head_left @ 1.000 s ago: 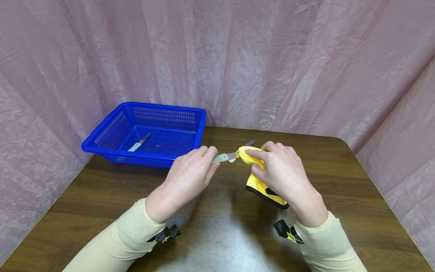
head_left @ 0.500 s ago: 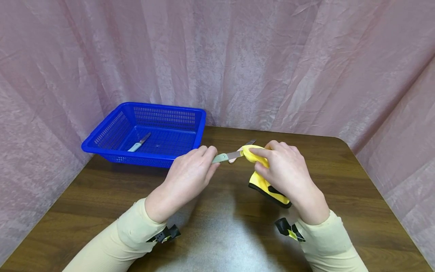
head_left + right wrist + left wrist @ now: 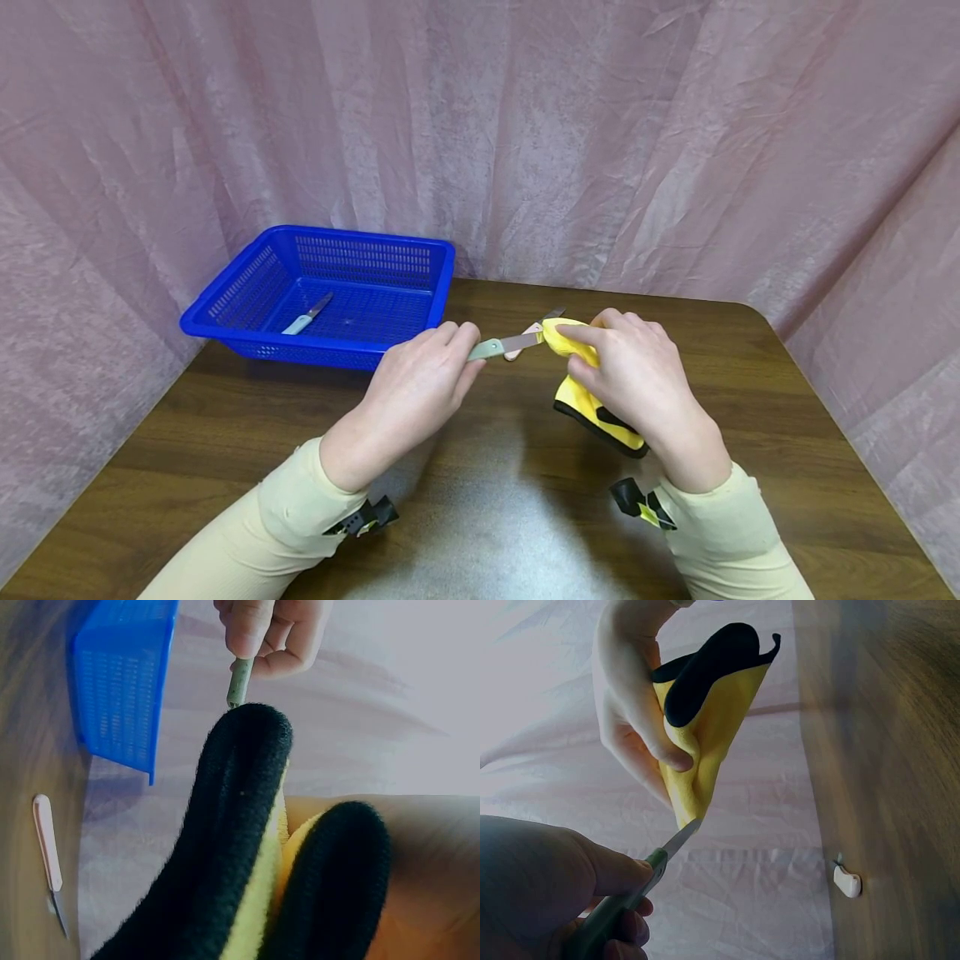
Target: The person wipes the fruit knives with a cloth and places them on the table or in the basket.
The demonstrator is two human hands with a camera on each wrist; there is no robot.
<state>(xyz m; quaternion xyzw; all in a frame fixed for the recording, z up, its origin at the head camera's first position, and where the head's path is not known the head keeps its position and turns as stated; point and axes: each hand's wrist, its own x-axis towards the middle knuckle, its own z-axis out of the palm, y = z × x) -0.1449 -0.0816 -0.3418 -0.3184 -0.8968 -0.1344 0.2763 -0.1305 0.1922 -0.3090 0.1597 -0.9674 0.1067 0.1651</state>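
My left hand grips the pale green handle of a small knife, its blade pointing right. A yellow cloth with a black border is pinched in my right hand, folded around the blade's tip; the tip itself is hidden in it. In the left wrist view, bare blade shows between the handle and the cloth. Behind the held knife, a pink-handled knife lies on the table, partly covered from the head view by the blade and cloth.
A blue plastic basket stands at the back left of the brown wooden table. Inside it lies a knife with a light blue handle. Pink curtains hang behind the table and at both sides.
My right hand has slid a little to the right with the cloth along the blade, so more bare blade shows. The left hand and its knife have hardly moved.
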